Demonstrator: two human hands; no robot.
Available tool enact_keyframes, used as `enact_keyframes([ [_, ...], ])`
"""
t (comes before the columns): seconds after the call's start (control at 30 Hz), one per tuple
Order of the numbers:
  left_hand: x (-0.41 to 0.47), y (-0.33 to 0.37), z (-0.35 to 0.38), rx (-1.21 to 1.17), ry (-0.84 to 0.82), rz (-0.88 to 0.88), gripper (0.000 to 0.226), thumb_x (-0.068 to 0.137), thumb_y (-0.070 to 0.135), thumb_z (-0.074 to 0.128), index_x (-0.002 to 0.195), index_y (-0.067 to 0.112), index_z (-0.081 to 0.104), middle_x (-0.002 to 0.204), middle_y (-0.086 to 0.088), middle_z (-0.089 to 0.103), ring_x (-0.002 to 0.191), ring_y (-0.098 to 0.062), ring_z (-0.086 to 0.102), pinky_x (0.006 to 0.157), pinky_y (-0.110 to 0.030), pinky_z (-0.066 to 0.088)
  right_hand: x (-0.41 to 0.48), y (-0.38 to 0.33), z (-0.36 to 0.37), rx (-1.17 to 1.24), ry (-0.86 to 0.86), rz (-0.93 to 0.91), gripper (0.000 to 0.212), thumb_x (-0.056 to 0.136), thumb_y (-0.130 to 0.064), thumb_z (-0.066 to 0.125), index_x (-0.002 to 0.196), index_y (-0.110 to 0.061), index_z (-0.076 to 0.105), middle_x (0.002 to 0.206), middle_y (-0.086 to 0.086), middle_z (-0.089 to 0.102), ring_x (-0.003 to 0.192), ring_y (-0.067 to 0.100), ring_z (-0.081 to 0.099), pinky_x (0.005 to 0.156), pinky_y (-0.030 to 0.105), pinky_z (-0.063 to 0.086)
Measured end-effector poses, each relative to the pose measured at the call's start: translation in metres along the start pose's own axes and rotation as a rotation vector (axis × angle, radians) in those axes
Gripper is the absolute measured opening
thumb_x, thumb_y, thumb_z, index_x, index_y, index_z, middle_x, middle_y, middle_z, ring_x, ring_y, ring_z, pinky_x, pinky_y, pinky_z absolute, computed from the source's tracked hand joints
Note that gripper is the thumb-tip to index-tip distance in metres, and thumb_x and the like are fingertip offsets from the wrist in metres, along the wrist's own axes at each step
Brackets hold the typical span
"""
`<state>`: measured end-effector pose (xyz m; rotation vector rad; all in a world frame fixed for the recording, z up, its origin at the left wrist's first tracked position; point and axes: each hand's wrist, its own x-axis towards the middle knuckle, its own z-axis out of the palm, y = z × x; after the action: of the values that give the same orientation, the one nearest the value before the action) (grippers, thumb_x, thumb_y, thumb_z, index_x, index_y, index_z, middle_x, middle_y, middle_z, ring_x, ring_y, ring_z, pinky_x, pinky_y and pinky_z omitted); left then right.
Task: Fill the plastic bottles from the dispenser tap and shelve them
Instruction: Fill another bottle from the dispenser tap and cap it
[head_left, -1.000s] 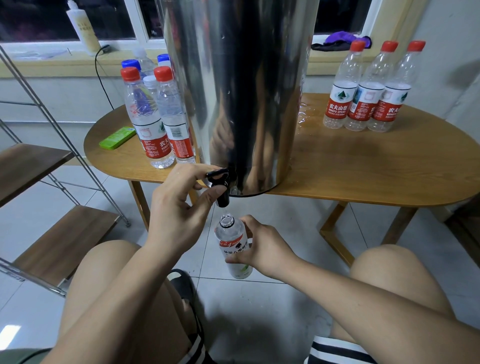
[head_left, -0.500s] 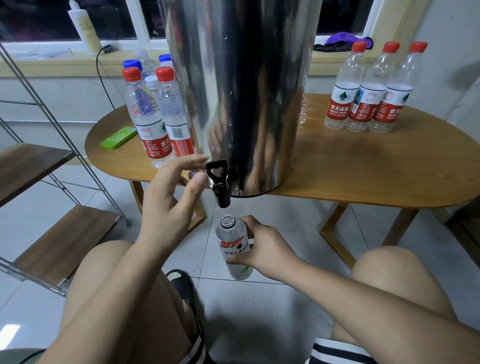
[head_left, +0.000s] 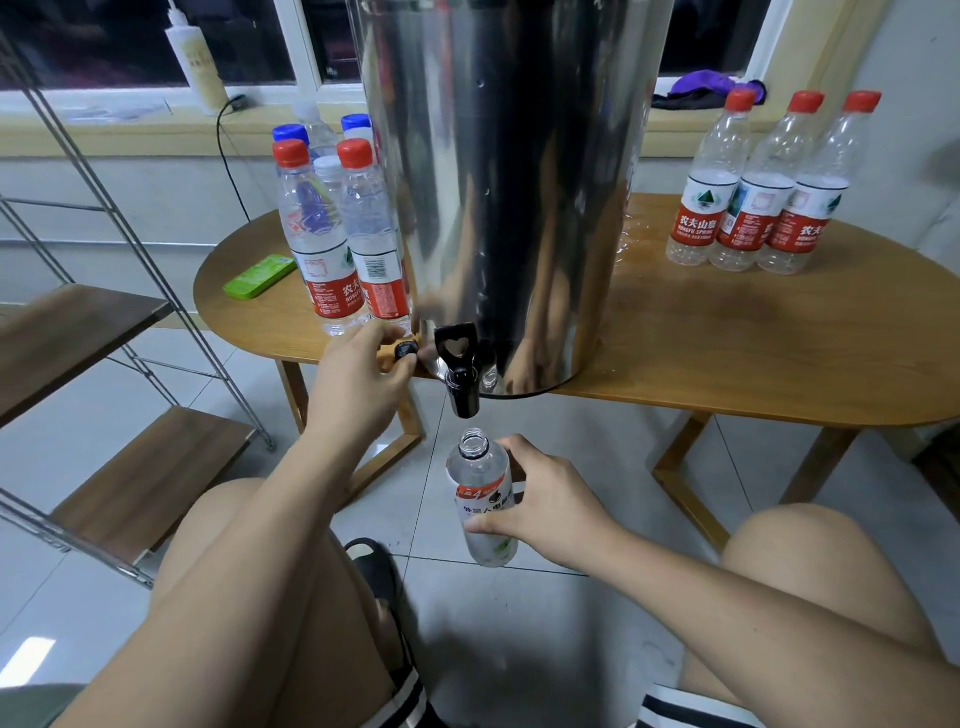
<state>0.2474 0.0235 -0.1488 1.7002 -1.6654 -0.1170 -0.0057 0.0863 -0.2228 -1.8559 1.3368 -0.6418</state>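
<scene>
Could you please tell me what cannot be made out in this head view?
Head view:
Dispenser top: cut off by the upper edge.
Water level in the bottle: hidden by the label and right hand.
Whether the left hand grips the cap: fingers cover it.
Rear bottles: mostly hidden behind the front bottles.

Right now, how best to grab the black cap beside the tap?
Probably pinch the black cap across its rim, coming from the left like the left hand: it is small and low at the table edge, with the dispenser and tap handle blocking its right.
</scene>
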Motion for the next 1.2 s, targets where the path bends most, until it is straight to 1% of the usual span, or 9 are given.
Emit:
enact_keyframes([
  [0.13, 0.01, 0.0, 0.008, 0.053, -0.019, -0.012, 0.023, 0.093, 0.015, 0.072, 0.116, 0.019, 0.072, 0.107, -0.003, 0.073, 0.098, -0.026, 0.063, 0.075, -0.036, 0.043, -0.003, -0.003, -0.003, -0.017, -0.013, -0.009, 0.07, 0.065, -0.055, 0.097, 0.12, -0.047, 0.055, 0.113, -0.023, 0.074, 0.107, 0.001, 0.07, 0.094, 0.038, 0.063],
  [0.27, 0.01, 0.002, 0.009, 0.093, -0.011, -0.017, 0.024, 0.092, 0.009, 0.07, 0.115, 0.017, 0.073, 0.102, -0.006, 0.075, 0.094, -0.032, 0.063, 0.074, -0.035, 0.039, -0.006, -0.004, -0.007, -0.011, 0.0, -0.009, 0.068, 0.065, -0.051, 0.099, 0.118, -0.046, 0.057, 0.11, -0.023, 0.075, 0.104, 0.001, 0.07, 0.092, 0.038, 0.062],
  [0.43, -0.013, 0.004, -0.008, -0.106, -0.003, -0.055, 0.019, 0.095, 0.022, 0.08, 0.112, 0.027, 0.073, 0.099, 0.014, 0.075, 0.095, -0.008, 0.07, 0.084, -0.035, 0.056, -0.01, -0.006, -0.011, -0.002, 0.0, -0.021, 0.07, 0.063, -0.056, 0.097, 0.12, -0.046, 0.058, 0.113, -0.025, 0.074, 0.106, 0.002, 0.07, 0.093, 0.039, 0.063],
  [0.57, -0.05, 0.013, -0.026, -0.248, -0.071, -0.079, 0.019, 0.095, 0.03, 0.083, 0.112, 0.032, 0.074, 0.099, 0.018, 0.077, 0.098, 0.002, 0.07, 0.082, -0.015, 0.049, -0.014, -0.006, -0.012, 0.006, -0.01, -0.022, 0.071, 0.062, -0.058, 0.096, 0.12, -0.047, 0.058, 0.113, -0.024, 0.074, 0.106, 0.003, 0.071, 0.093, 0.04, 0.063],
  [0.63, -0.065, 0.018, -0.03, -0.265, -0.125, -0.062, 0.019, 0.094, 0.031, 0.085, 0.11, 0.034, 0.076, 0.097, 0.018, 0.077, 0.098, 0.0, 0.07, 0.076, -0.008, 0.046, -0.015, -0.006, -0.012, 0.008, -0.023, -0.016, 0.071, 0.063, -0.056, 0.097, 0.121, -0.048, 0.057, 0.113, -0.025, 0.074, 0.106, 0.002, 0.072, 0.093, 0.039, 0.064],
  [0.83, -0.098, 0.029, -0.029, -0.419, -0.322, -0.002, 0.021, 0.091, 0.04, 0.083, 0.109, 0.033, 0.077, 0.102, 0.014, 0.078, 0.099, -0.011, 0.072, 0.075, -0.01, 0.047, -0.019, -0.006, -0.008, -0.017, -0.054, -0.008, 0.072, 0.061, -0.057, 0.096, 0.122, -0.046, 0.058, 0.111, -0.022, 0.074, 0.104, 0.004, 0.071, 0.089, 0.042, 0.064],
  [0.93, -0.099, 0.03, -0.028, -0.446, -0.312, 0.017, 0.027, 0.087, 0.046, 0.082, 0.11, 0.032, 0.078, 0.105, 0.012, 0.078, 0.099, -0.013, 0.073, 0.076, -0.012, 0.048, -0.02, -0.007, -0.008, -0.027, -0.066, -0.008, 0.071, 0.062, -0.055, 0.097, 0.12, -0.046, 0.058, 0.109, -0.021, 0.074, 0.102, 0.005, 0.071, 0.087, 0.043, 0.065],
  [1.07, -0.095, 0.028, -0.031, -0.55, -0.224, -0.044, 0.026, 0.086, 0.039, 0.086, 0.108, 0.028, 0.077, 0.105, 0.008, 0.08, 0.095, -0.014, 0.074, 0.076, -0.015, 0.05, -0.02, -0.009, -0.007, -0.046, -0.084, -0.012, 0.069, 0.063, -0.056, 0.097, 0.117, -0.045, 0.057, 0.108, -0.021, 0.074, 0.101, 0.006, 0.072, 0.086, 0.042, 0.065],
  [1.2, -0.099, 0.032, -0.029, -0.512, -0.337, 0.004, 0.028, 0.084, 0.037, 0.089, 0.109, 0.03, 0.078, 0.107, 0.01, 0.079, 0.103, -0.011, 0.073, 0.076, -0.014, 0.05, -0.022, -0.012, -0.008, -0.077, -0.092, -0.027, 0.067, 0.065, -0.056, 0.096, 0.118, -0.046, 0.056, 0.109, -0.021, 0.073, 0.101, 0.006, 0.071, 0.085, 0.041, 0.065],
])
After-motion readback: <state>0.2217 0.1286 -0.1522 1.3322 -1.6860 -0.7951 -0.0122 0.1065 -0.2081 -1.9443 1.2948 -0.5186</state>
